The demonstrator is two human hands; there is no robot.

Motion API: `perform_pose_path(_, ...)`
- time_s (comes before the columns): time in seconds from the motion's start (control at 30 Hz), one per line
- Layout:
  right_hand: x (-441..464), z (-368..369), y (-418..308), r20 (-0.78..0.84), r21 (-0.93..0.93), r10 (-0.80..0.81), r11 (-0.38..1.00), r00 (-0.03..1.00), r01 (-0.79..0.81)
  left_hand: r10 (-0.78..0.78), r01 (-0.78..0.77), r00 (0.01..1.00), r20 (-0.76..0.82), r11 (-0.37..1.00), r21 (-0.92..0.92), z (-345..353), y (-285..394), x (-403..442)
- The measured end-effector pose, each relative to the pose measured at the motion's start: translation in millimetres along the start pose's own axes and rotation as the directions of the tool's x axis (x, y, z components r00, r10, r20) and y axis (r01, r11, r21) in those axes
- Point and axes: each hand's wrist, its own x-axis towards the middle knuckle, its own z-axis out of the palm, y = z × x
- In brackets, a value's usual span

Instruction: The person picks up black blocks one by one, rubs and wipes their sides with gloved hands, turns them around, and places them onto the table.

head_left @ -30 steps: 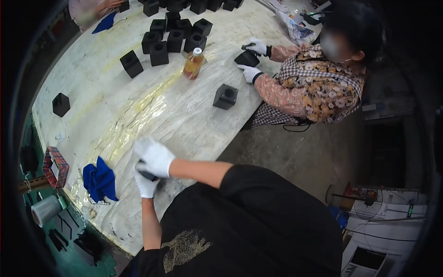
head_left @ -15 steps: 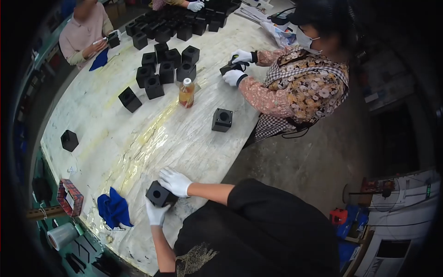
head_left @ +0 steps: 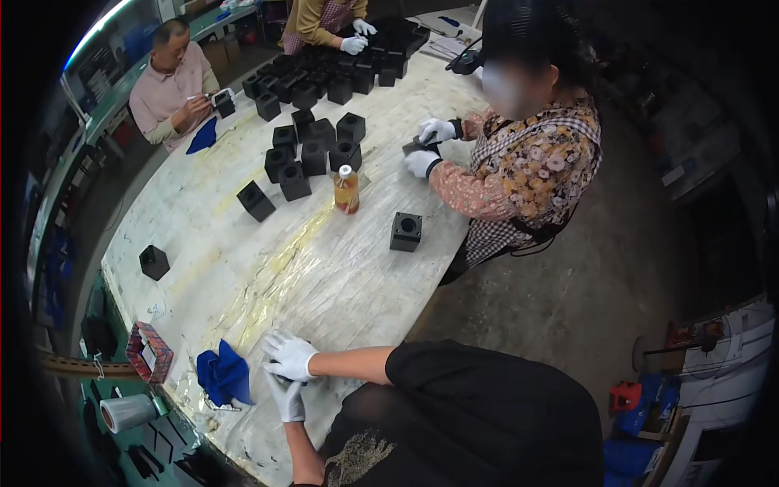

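Observation:
Both gloved hands are together at the near edge of the table. My right hand [head_left: 290, 355], in a white glove, lies over the top of a black block [head_left: 281, 378], its fingers bent around it. Below it, my left hand [head_left: 286, 398], also gloved in white, grips the block's near side. Only a dark sliver of the block shows between the gloves; the rest is hidden. A crumpled blue cloth [head_left: 224, 375] lies just left of my hands.
Black blocks with round holes stand singly [head_left: 406, 232] and in a cluster [head_left: 312, 156]. A drink bottle [head_left: 346, 191] stands beside the cluster. A patterned box [head_left: 149, 352] sits at the left edge. Co-workers [head_left: 519, 154] handle pieces around the table.
The view has shifted, so the table sits lower and further right. My hands have closed over the block, whose holed face showed before and is now covered.

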Motion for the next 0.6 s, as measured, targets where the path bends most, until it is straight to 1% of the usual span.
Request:
perform_pose_path(0.03,-1.6,16.5,-2.4,-0.101,0.025,0.06,0.998,0.993,-0.057,0.105,-0.108,0.994,0.033,0.988,0.112,1.0,-7.9,-5.4)
perform_pose_path(0.07,0.5,29.9,-3.5,-0.202,0.052,0.121,0.992,0.972,-0.112,0.168,-0.158,0.985,-0.024,0.959,0.234,-8.1,-25.7,-2.1)
perform_pose_path(0.1,3.8,33.5,-4.2,-0.185,0.022,0.076,0.997,0.98,-0.073,0.258,-0.211,0.964,-0.068,0.894,0.396,-14.0,-45.6,6.4)
perform_pose_path(0.17,11.4,27.3,0.5,-0.131,-0.035,-0.015,0.999,0.991,0.011,0.436,-0.244,0.892,-0.12,0.688,0.684,-21.7,-73.7,12.4)
perform_pose_path(0.2,15.3,7.2,9.8,0.059,-0.2,-0.107,0.973,0.993,0.117,0.333,-0.183,0.931,-0.147,0.778,0.602,-21.0,-66.4,7.7)
perform_pose_path(0.23,12.8,-8.2,21.2,0.064,-0.233,-0.096,0.967,0.993,0.109,0.227,-0.086,0.958,-0.174,0.808,0.582,-13.6,-48.2,1.6)
perform_pose_path(0.3,-2.3,-26.7,46.0,0.062,-0.303,-0.068,0.949,0.996,0.084,0.227,-0.058,0.958,-0.178,0.756,0.652,-20.4,-49.8,1.2)
perform_pose_path(0.37,-20.6,-4.5,44.2,-0.163,-0.236,0.004,0.971,0.987,-0.043,0.319,-0.224,0.945,-0.067,0.786,0.576,-31.1,-61.0,9.3)
perform_pose_path(0.4,-22.3,18.1,35.2,-0.269,-0.195,0.003,0.979,0.963,-0.057,0.313,-0.193,0.945,-0.093,0.765,0.614,-25.7,-57.9,9.2)
perform_pose_path(0.43,-23.8,-28.5,-9.3,0.046,0.066,0.044,0.997,0.998,-0.047,0.332,-0.235,0.94,-0.082,0.801,0.551,-23.1,-59.7,10.7)
perform_pose_path(0.47,-16.4,0.0,-11.6,-0.05,0.002,-0.113,0.994,0.992,0.113,0.204,-0.177,0.958,-0.2,0.973,0.145,-35.0,-76.6,21.3)
perform_pose_path(0.5,1.0,28.3,-18.9,-0.132,-0.076,-0.28,0.959,0.951,0.272,0.17,-0.137,0.965,-0.198,0.976,0.169,-49.9,-92.3,24.8)
perform_pose_path(0.53,19.5,30.0,-18.5,-0.066,-0.169,-0.287,0.947,0.956,0.273,0.136,-0.098,0.971,-0.196,0.976,0.193,-61.8,-103.5,27.1)
perform_pose_path(0.57,38.2,26.9,-15.7,-0.004,-0.256,-0.291,0.925,0.957,0.281,0.185,-0.086,0.979,-0.09,0.765,0.638,-62.4,-86.1,18.1)
perform_pose_path(0.6,48.4,17.2,-6.2,-0.01,-0.198,-0.179,0.965,0.984,0.174,0.201,-0.092,0.974,-0.107,0.777,0.623,-51.2,-73.2,14.7)
